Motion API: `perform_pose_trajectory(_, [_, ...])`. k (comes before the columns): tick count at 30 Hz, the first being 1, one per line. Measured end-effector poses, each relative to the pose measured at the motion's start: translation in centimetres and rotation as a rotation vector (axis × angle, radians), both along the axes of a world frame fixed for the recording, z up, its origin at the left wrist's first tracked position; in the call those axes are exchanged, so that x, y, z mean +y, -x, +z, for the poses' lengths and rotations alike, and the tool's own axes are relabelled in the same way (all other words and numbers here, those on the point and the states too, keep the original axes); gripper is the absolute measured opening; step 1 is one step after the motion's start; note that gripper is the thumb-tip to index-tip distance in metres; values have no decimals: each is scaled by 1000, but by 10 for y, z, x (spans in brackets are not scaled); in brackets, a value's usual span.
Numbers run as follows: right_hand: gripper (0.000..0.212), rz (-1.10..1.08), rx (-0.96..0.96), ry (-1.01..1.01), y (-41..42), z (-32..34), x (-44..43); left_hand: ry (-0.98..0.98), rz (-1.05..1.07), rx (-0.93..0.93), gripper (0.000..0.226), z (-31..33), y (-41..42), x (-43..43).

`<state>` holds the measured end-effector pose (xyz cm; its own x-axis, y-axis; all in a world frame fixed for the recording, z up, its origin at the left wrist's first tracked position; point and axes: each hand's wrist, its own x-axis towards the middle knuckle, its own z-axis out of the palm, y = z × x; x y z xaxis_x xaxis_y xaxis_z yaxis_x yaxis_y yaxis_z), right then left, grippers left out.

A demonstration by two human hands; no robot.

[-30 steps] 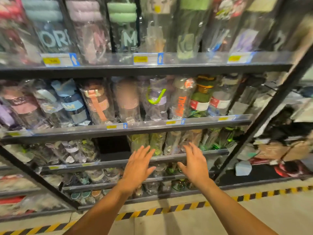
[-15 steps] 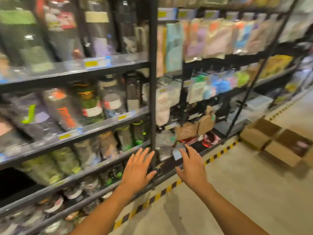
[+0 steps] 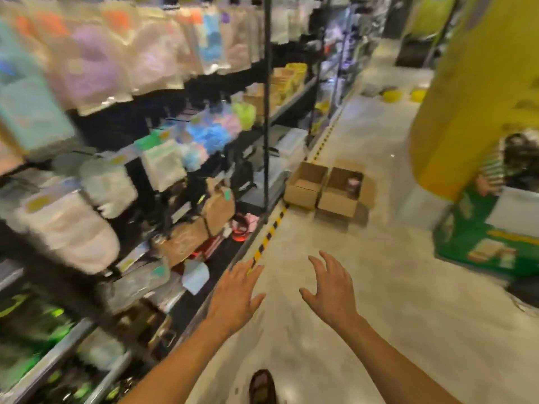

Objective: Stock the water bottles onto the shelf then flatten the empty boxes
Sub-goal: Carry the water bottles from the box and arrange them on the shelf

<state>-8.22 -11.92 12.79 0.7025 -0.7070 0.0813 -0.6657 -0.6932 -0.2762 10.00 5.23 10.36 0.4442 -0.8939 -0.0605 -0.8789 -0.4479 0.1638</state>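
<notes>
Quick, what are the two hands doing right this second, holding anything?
Left hand: open, fingers spread, holding nothing.
Right hand: open, fingers loosely bent, holding nothing.

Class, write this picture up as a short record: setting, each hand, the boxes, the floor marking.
Setting: shop aisle, shelving on the left, yellow pillar on the right
Left hand: open, fingers spread, empty
Right hand: open, fingers slightly bent, empty
Left box: open on the floor, looks empty
Right box: open beside it, something blurred inside
Floor marking: black-and-yellow tape along the shelving
</notes>
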Motion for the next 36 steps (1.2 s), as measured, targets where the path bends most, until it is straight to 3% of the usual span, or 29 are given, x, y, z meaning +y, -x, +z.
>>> perform_pose_trajectory(13, [83, -339, 69, -213, -44, -24, -241, -94, -300, 96, 78, -38, -98, -309])
perform_pose_trajectory(20, [84, -425, 36, -347, -76, -40, -366, -143, -355, 137, 109, -43, -134, -447])
perform_pose_trajectory(27, [83, -423, -1, -421, -103, -62, -536, -156, -338, 127, 115, -53, -161, -613])
perform_pose_trajectory(34, [80, -368, 22, -415, -138, -52, -720, -207, -320, 96, 77, -42, -187, -786])
perform_pose_trajectory(36, [78, -360, 35, -412, -149, -49, -766, -195, -302, 115, 80, -40, -198, -826])
